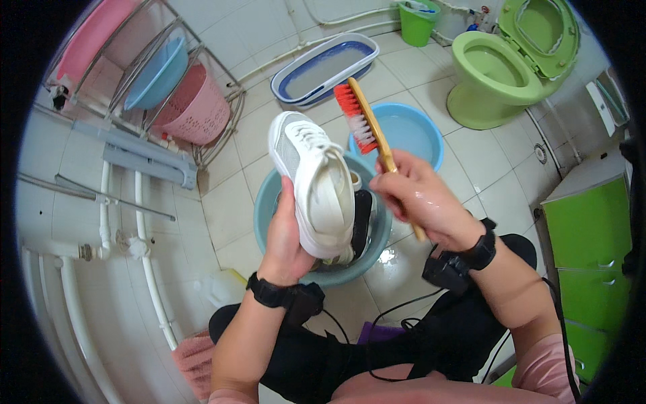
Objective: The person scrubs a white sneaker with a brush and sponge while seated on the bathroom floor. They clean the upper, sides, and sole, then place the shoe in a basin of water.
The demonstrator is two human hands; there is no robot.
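My left hand (287,237) grips a white lace-up sneaker (325,202) by its sole and heel, toe pointing away from me, above a teal basin (267,202). My right hand (416,194) is closed around the wooden handle of a scrub brush (371,121) with red and white bristles, which face the shoe without touching it. Water glistens on the back of this hand. Inside the teal basin lie a black-soled shoe (361,222) and other items, partly hidden by the sneaker. Behind it, a blue basin (438,146) holds cloudy water.
A folding oval tub (371,45) stands by the far wall, near a green bin (418,25) and a green toilet (484,108). At left is a metal rack (176,20) with a pink basket (209,111). Green cabinets (588,227) line the right. Black cables (378,323) cross my lap.
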